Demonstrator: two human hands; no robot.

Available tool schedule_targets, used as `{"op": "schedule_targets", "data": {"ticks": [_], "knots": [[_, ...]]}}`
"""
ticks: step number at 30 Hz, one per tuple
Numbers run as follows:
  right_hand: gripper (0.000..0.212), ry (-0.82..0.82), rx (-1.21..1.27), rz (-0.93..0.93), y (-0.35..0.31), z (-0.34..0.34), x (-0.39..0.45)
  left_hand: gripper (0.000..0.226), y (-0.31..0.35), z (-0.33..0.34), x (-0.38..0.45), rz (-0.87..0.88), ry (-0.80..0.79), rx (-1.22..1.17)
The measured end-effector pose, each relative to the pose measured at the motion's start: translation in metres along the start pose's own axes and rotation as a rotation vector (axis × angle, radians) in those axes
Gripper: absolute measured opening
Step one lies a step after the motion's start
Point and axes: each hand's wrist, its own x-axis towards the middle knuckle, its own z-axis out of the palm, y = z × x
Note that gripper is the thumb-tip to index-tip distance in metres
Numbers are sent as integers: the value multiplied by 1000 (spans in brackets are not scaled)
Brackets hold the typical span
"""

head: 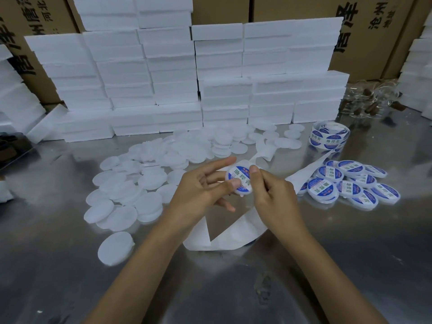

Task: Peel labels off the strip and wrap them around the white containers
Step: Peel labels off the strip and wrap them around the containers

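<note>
A round white container (239,181) with a blue and white label on its top is held above the table's middle. My left hand (205,190) holds it from the left, thumb on its lower edge and fingers behind. My right hand (271,195) pinches its right side, thumb on the label's upper edge. The label roll (328,136) sits at the back right, and its bare white backing strip (224,235) trails under my hands. Several plain white containers (131,190) lie spread on the left. Several labelled ones (346,183) are piled on the right.
The metal table (233,288) is reflective. Stacks of white foam boxes (187,78) line the back, with brown cartons (364,31) behind them. A clear plastic bag (371,101) with dark items lies at the back right. More foam boxes stand at both side edges.
</note>
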Motion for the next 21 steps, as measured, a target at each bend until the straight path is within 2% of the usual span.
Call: {"op": "schedule_targets", "data": {"ticks": [4, 6, 7, 9, 11, 13, 17, 21], "knots": [[56, -333, 271, 220, 8, -11, 6, 32, -4, 0, 1, 46, 81, 82], [51, -433, 335, 319, 10, -15, 6, 35, -5, 0, 1, 66, 130, 106], [49, -403, 368, 379, 11, -16, 7, 39, -5, 0, 2, 78, 177, 102], [45, -166, 473, 552, 15, -18, 12, 43, -5, -3, 4, 106, 287, 80], [42, 93, 629, 715, 24, -25, 19, 37, -6, -10, 7, 151, 374, 140], [39, 244, 789, 814, 33, -37, 25, 26, -8, -18, 10, 189, 435, 201], [37, 351, 962, 888, 46, -51, 26, 21, -12, -31, 15, 220, 524, 202], [30, 307, 977, 885, 47, -52, 25, 31, -14, -50, 19, 201, 592, 287]]}}
